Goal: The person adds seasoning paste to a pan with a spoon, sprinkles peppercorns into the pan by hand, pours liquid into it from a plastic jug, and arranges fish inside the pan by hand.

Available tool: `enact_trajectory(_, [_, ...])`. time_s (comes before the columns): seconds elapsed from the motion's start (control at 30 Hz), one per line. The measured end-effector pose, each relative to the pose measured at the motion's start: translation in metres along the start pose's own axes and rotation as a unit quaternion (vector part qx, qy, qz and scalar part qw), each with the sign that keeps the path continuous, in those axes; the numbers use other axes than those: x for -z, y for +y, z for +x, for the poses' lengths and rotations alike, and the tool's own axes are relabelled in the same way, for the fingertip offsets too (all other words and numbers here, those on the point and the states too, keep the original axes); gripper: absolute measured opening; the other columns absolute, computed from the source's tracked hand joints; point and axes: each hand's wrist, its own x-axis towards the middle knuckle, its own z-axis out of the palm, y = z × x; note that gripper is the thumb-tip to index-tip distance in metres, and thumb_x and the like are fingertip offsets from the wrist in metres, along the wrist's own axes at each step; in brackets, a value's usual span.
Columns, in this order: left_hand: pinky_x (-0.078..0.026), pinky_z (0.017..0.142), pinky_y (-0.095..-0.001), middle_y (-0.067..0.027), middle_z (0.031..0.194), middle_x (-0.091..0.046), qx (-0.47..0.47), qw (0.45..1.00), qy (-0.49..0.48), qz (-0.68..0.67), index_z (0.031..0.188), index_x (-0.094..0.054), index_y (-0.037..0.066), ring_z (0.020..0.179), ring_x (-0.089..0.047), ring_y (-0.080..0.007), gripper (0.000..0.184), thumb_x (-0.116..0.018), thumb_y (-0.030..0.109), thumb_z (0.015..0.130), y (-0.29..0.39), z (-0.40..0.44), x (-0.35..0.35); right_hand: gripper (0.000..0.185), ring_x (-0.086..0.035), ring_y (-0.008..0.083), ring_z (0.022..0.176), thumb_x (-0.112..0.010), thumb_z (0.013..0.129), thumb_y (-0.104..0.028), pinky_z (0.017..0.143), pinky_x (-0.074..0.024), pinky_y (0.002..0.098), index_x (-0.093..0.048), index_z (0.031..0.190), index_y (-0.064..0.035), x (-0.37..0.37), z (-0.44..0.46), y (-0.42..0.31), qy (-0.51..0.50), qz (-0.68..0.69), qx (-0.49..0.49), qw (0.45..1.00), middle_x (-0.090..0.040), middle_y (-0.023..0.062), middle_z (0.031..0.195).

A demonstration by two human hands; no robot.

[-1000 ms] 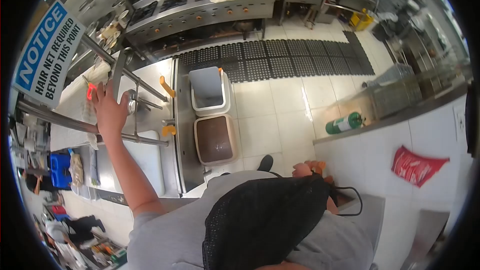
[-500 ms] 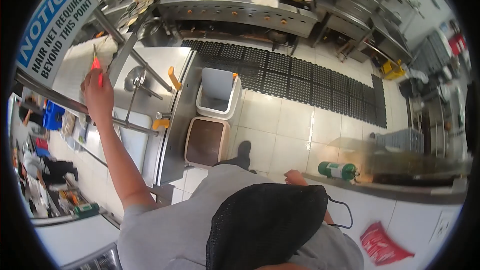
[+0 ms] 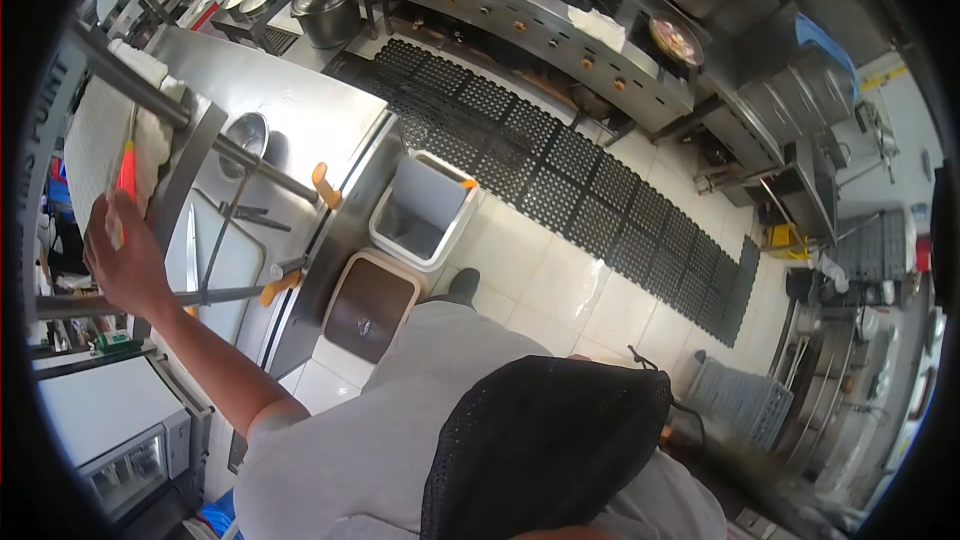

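Note:
My left hand is closed around the red and yellow handle of a screwdriver, its thin metal shaft pointing away from me. It is beside a steel rack of round bars. A white cloth-like sheet lies behind the tool. Below the rack are a steel bowl, a white cutting board and a knife lying on the board. Only a blurred sliver of my right hand shows above a black mesh piece at my chest; its fingers are hidden.
A steel counter runs along my left. Beside it stand a white bin and a brown-lidded bin. Black rubber mats cover part of the tiled floor before the stove. A grey crate is at right.
The view has turned and moved closer to the rack. My left hand, still holding the screwdriver, is now lower and further left. My right hand has dropped mostly out of sight.

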Motion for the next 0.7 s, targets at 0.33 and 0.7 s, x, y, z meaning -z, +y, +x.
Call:
enact_trajectory(0.33, [-0.049,0.092,-0.0406,-0.0058,0.107,-0.072,-0.122,0.983,0.135,0.031,0.109,-0.073,0.014,0.103,-0.065,-0.0281,0.026,-0.071,0.031,0.089,-0.02,0.003,-0.008,0.031,-0.068,0.0343,0.097,-0.064,0.084,-0.025,0.086,-0.0538,0.0455,-0.069,0.106,-0.0026,0.134,0.135,0.102,-0.094,-0.157,0.002,0.983,-0.07,0.0178,0.098])
enact_trajectory(0.7, [-0.052,0.085,-0.0411,-0.0119,0.093,-0.072,-0.141,0.642,-0.354,-0.666,0.091,-0.075,0.0,0.093,-0.066,-0.0309,0.016,-0.07,0.003,0.076,0.219,-0.152,0.168,0.026,-0.066,0.0211,0.07,-0.057,0.095,-0.024,0.058,-0.054,0.033,-0.062,0.108,-0.0027,0.257,0.271,0.028,-0.143,0.234,-0.24,0.931,-0.067,0.0106,0.089])
